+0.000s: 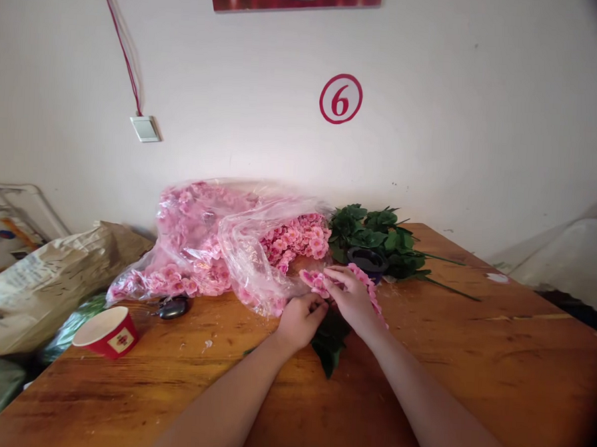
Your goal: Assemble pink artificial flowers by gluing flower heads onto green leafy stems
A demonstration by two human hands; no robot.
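Note:
My left hand (299,322) is closed in a pinch over the table's middle; what lies between its fingertips is hidden, though green leaves (329,345) hang just below it. Close by on the right, my right hand (353,298) has its thumb and fingers closed on a pink artificial flower (317,282). More pink flowers (368,287) show behind the right hand, partly covered by it. A clear plastic bag (246,267) full of pink blossoms (297,240) lies open just beyond both hands.
Green leafy stems (378,234) lie at the back right around a dark bowl (369,260). A red paper cup (107,332) and a black object like a computer mouse (174,307) are at left on the wooden table (471,366). Large sacks (50,277) stand beyond the left edge.

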